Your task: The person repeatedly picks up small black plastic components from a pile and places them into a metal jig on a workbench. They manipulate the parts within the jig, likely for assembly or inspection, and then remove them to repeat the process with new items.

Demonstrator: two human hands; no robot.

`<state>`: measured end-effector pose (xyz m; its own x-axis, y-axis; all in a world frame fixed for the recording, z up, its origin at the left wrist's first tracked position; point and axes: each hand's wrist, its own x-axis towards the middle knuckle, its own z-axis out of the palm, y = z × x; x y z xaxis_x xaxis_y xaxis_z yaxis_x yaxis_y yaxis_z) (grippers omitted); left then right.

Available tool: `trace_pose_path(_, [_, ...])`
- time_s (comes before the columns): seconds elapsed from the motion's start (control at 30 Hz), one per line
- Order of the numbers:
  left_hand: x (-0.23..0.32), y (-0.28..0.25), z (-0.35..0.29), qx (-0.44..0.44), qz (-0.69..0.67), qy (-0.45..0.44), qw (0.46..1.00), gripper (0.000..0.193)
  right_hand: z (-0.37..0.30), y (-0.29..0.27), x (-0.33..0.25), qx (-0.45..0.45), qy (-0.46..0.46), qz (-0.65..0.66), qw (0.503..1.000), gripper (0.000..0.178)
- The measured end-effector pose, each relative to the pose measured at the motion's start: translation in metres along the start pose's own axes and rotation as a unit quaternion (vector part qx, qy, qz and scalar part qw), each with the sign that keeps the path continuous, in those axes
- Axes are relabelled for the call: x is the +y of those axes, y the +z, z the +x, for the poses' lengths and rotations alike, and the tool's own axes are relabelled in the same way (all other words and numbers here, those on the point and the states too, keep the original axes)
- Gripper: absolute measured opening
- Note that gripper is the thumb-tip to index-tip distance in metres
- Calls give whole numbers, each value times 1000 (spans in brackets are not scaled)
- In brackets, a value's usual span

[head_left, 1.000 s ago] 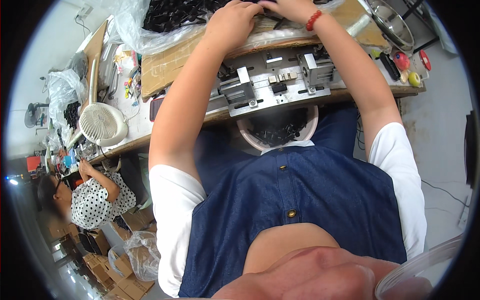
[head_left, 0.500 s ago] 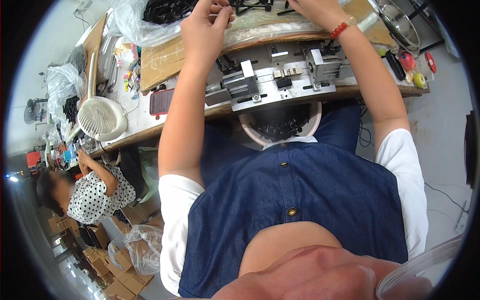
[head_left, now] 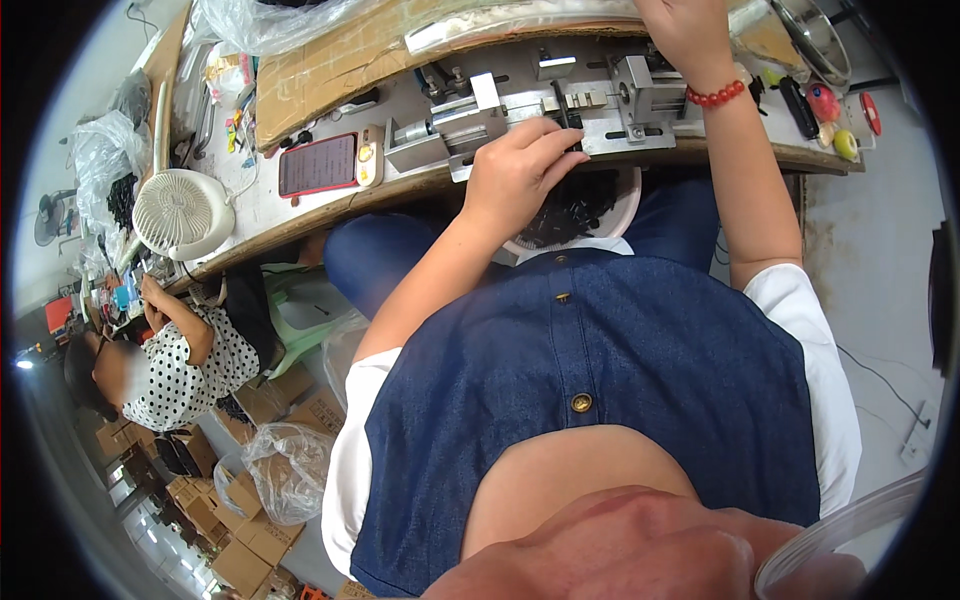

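Observation:
My left hand [head_left: 508, 182] is at the front of a metal clamping fixture [head_left: 480, 115], its thumb and fingers pinched on a small slim black part [head_left: 561, 103]. The part stands at the fixture's middle, beside a notched metal block [head_left: 590, 100]. My right hand [head_left: 692, 45] reaches past the fixture's right side to the far edge of the picture, a red bead bracelet on its wrist. Its fingers are cut off by the top edge, so what they hold is hidden. Under the bench edge, between my knees, a pale tub [head_left: 628, 208] contains many black pieces.
Left of the fixture lie a red-edged phone [head_left: 318, 166] and a small white device [head_left: 370, 155]. A white fan [head_left: 183, 215] stands farther left. Cardboard [head_left: 330, 75] and clear plastic cover the back. A metal bowl [head_left: 815, 40] is at right. Another person [head_left: 185, 365] sits at left.
My left hand has come down from the far side of the bench to the fixture, with a black part in its fingers. My right hand has shifted slightly right and farther out of view.

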<state>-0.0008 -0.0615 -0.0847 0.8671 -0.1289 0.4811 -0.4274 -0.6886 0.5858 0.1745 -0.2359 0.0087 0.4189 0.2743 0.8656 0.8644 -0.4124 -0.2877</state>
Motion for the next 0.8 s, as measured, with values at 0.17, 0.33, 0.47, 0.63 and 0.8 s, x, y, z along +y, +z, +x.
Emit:
trace_pose_path(0.17, [-8, 20, 0, 39, 37, -13, 998, 22, -17, -2, -13, 60, 59, 107, 991, 21])
trace_pose_path(0.33, [-9, 27, 0, 74, 39, 23, 996, 24, -21, -39, -34, -63, -7, -43, 997, 19])
trace_pose_path(0.47, [-5, 26, -1, 67, 33, -2, 997, 29, -40, -42, -43, -73, 53, 6, 996, 19])
trace_pose_path(0.63, [-4, 26, -1, 62, 40, 3, 997, 34, -66, -58, -37, -129, 0, -32, 991, 24])
trace_pose_path(0.8, [7, 14, -11, 42, 9, 11, 999, 35, -90, -89, -47, -145, 28, -54, 988, 27])
